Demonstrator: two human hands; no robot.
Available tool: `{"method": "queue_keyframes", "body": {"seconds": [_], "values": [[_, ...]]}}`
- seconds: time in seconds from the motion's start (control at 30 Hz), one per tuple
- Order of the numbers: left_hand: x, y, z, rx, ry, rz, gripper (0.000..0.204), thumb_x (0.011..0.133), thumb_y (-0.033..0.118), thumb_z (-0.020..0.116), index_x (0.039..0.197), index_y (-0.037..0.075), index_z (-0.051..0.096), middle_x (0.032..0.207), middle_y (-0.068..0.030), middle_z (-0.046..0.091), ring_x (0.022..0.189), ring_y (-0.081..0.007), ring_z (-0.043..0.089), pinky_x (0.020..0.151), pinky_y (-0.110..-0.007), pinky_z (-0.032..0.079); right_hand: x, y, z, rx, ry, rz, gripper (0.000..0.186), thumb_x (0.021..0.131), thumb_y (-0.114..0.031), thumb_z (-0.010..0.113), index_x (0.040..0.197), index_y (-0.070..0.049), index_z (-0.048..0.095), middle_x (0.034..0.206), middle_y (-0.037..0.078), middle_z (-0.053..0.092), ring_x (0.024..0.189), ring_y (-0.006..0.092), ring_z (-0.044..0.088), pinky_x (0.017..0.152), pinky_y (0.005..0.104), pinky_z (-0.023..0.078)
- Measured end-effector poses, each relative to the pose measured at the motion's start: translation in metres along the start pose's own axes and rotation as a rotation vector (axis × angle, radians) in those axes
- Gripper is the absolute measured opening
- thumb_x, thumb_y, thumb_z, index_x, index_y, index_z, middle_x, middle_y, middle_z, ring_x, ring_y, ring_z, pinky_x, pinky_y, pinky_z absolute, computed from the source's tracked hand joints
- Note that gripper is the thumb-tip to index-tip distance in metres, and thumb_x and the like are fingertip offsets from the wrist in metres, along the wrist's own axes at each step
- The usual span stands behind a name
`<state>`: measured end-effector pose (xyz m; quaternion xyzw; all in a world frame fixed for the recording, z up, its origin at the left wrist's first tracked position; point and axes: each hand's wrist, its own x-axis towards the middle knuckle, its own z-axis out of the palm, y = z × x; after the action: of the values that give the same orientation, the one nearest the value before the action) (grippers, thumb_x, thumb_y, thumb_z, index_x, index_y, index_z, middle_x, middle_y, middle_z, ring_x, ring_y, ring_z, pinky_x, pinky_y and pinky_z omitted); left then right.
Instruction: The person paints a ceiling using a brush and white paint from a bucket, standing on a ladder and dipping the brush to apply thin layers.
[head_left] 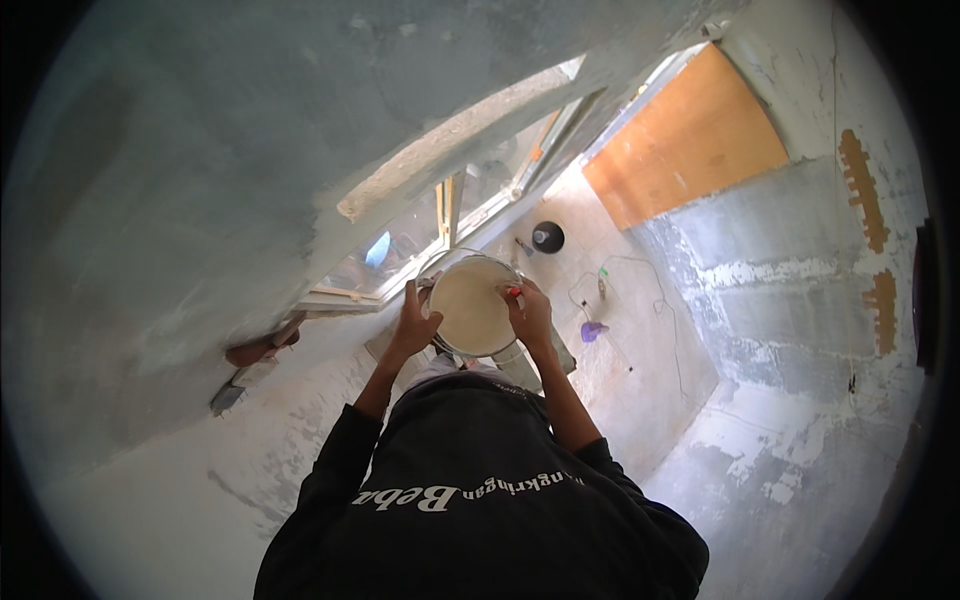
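A round bucket [470, 312] filled with pale cream material is held up in front of my dark top. My left hand [416, 322] grips the bucket's left rim, fingers curled over its edge. My right hand [531, 316] holds the right side, with a small red object [514, 291] at its fingertips, too small to name. A metal handle arches along the far rim. Below the bucket, a grey platform [523, 368] is partly visible beside my legs.
A framed window [395, 255] lines the plastered wall. On the floor are a black pail [547, 237], a purple object [592, 330] and a loose cable [662, 304]. An orange board [680, 130] is at the upper right. Dark objects [250, 352] sit by the left wall.
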<state>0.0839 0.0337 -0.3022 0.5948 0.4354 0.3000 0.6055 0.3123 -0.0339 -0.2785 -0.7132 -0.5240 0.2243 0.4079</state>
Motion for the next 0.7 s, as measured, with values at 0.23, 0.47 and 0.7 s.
{"method": "queue_keyframes", "body": {"seconds": [0.23, 0.47, 0.7], "values": [[0.014, -0.060, 0.052, 0.266, -0.180, 0.007, 0.077, 0.079, 0.008, 0.058, 0.140, -0.005, 0.012, 0.131, -0.0359, 0.049, 0.122, -0.0476, 0.050, 0.099, -0.047, 0.041, -0.045, 0.080, 0.008, -0.103, 0.160, 0.141, 0.019, 0.090, -0.018, 0.061, 0.093, -0.001, 0.070, 0.095, 0.019, 0.066, 0.091, 0.0399, 0.063, 0.079, 0.0450, 0.049], [0.017, -0.112, 0.074, 0.274, -0.331, -0.104, 0.074, 0.082, 0.013, 0.057, 0.139, -0.006, 0.014, 0.131, -0.0378, 0.048, 0.120, -0.0505, 0.050, 0.099, -0.046, 0.041, -0.072, 0.106, 0.019, -0.194, 0.257, 0.198, 0.027, 0.094, -0.024, 0.057, 0.101, 0.000, 0.068, 0.100, 0.021, 0.064, 0.093, 0.0412, 0.063, 0.079, 0.0463, 0.049], [0.014, -0.119, 0.080, 0.298, -0.331, -0.004, 0.075, 0.082, 0.011, 0.057, 0.141, -0.001, 0.012, 0.126, -0.0372, 0.052, 0.110, -0.0521, 0.056, 0.094, -0.048, 0.044, -0.082, 0.111, 0.028, -0.206, 0.352, 0.169, 0.027, 0.095, -0.022, 0.057, 0.104, 0.002, 0.066, 0.106, 0.022, 0.063, 0.095, 0.0425, 0.062, 0.079, 0.0459, 0.049]]}}
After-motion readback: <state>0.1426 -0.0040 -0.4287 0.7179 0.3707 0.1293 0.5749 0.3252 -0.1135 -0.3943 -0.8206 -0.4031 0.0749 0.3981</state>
